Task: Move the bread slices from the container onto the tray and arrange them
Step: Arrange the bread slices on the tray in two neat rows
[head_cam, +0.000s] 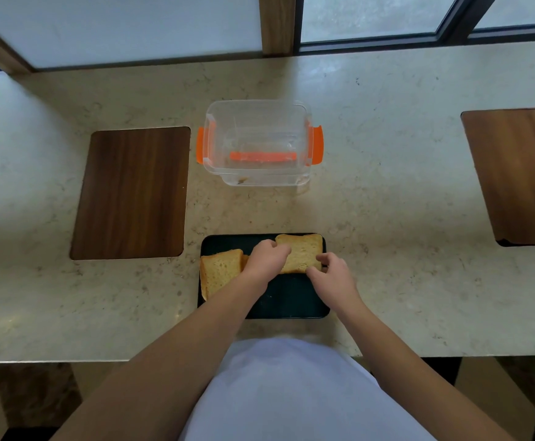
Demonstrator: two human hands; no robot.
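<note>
Arranging now: both my hands pinch one bread slice (302,253) at the tray's (288,300) two o'clock corner, left hand (267,259) on its left edge, right hand (331,275) at its near right corner. Other slices (220,270) overlap at nine o'clock, overhanging the rim. At twelve o'clock on the bench (403,192), the container (256,143) looks empty, so next I'd square everything up.

A single head-worn wide-angle view is directed forward and steeply downward at close range; the counter (387,186) is seen beyond the fingertips (283,248), the torso beneath.
</note>
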